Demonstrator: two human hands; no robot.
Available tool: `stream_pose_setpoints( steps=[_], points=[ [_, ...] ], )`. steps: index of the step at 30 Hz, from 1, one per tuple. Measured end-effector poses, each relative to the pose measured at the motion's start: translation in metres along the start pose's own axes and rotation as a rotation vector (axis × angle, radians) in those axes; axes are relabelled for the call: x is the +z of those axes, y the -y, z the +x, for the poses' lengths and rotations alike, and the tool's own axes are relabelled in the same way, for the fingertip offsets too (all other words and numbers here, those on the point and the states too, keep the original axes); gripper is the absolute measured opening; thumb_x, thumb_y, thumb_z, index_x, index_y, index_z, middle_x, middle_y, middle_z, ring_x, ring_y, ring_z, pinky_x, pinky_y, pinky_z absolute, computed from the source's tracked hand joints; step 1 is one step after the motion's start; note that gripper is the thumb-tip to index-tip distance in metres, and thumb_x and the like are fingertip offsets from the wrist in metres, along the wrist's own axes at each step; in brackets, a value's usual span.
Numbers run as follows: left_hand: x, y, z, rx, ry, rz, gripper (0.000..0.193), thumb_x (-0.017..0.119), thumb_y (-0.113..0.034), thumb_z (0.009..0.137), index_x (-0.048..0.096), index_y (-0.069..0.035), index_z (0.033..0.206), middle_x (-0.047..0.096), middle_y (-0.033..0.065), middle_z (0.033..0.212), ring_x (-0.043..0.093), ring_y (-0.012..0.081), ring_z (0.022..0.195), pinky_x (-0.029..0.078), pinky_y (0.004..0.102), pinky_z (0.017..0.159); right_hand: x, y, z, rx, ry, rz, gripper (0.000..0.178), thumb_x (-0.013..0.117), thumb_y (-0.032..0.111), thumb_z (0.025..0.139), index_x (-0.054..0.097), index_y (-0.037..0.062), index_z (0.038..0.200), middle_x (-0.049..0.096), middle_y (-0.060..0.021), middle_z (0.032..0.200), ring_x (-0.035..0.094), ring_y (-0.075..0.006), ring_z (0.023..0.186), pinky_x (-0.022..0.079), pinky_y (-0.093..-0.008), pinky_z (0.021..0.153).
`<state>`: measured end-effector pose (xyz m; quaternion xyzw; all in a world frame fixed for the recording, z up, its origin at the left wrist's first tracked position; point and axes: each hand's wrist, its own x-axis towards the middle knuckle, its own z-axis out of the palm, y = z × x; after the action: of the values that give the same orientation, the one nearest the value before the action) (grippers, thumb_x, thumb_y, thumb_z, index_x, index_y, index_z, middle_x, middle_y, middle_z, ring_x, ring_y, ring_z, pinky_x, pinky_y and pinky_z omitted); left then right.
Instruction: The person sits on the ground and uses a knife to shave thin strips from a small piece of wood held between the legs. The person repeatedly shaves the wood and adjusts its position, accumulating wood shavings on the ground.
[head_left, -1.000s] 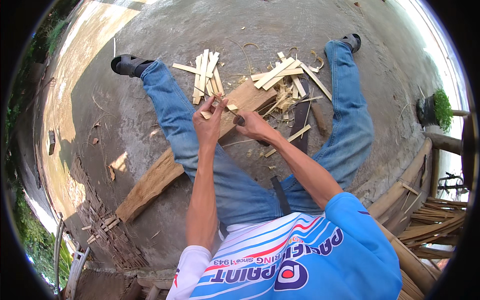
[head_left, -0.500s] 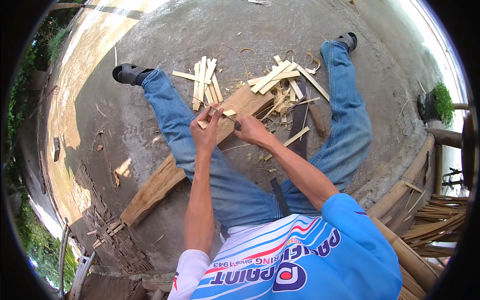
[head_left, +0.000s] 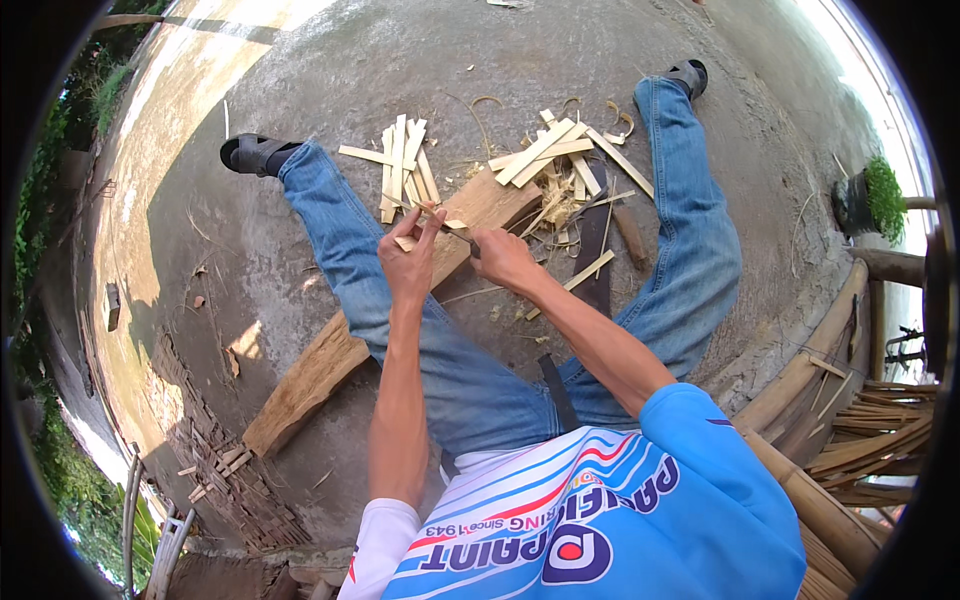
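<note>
Left hand: fingers closed, pinching the strip.
Right hand: fingers curled round the knife.
Strip: between the hands, above the beam; I judge it unfinished.
Shavings: some cutting done.
Left pile, right pile: cut strips; which await work, I cannot tell.

Printed lettering, with a small number, crosses the shirt (partly aslant), beside a dark, red-dotted logo.
</note>
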<state>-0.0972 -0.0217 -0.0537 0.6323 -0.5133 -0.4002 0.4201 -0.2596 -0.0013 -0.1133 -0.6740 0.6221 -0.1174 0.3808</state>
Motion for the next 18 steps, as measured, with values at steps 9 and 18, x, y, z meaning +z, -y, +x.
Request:
stream_pose_setpoints(
  steps=[9, 18],
  points=[
    [0.01, -0.004, -0.01, 0.085, 0.006, 0.012, 0.031, 0.081, -0.022, 0.094, 0.078, -0.002, 0.117, 0.048, -0.0092, 0.064, 0.039, 0.0016, 0.059, 0.028, 0.0232, 0.054, -0.012, 0.015, -0.015, 0.024, 0.011, -0.017, 0.025, 0.073, 0.02, 0.086, 0.07, -0.0027, 0.097, 0.073, -0.0271, 0.097, 0.072, -0.0449, 0.095, 0.058, -0.052, 0.084],
    [0.012, -0.006, -0.002, 0.081, 0.076, -0.052, 0.027, 0.081, -0.023, 0.094, 0.079, -0.005, 0.114, 0.047, -0.0105, 0.064, 0.037, 0.0014, 0.058, 0.026, 0.0234, 0.053, 0.012, -0.032, 0.007, 0.054, -0.022, 0.167, 0.024, 0.072, 0.018, 0.084, 0.072, -0.0012, 0.098, 0.074, -0.0249, 0.094, 0.073, -0.0416, 0.096, 0.057, -0.0494, 0.083]
  ],
)
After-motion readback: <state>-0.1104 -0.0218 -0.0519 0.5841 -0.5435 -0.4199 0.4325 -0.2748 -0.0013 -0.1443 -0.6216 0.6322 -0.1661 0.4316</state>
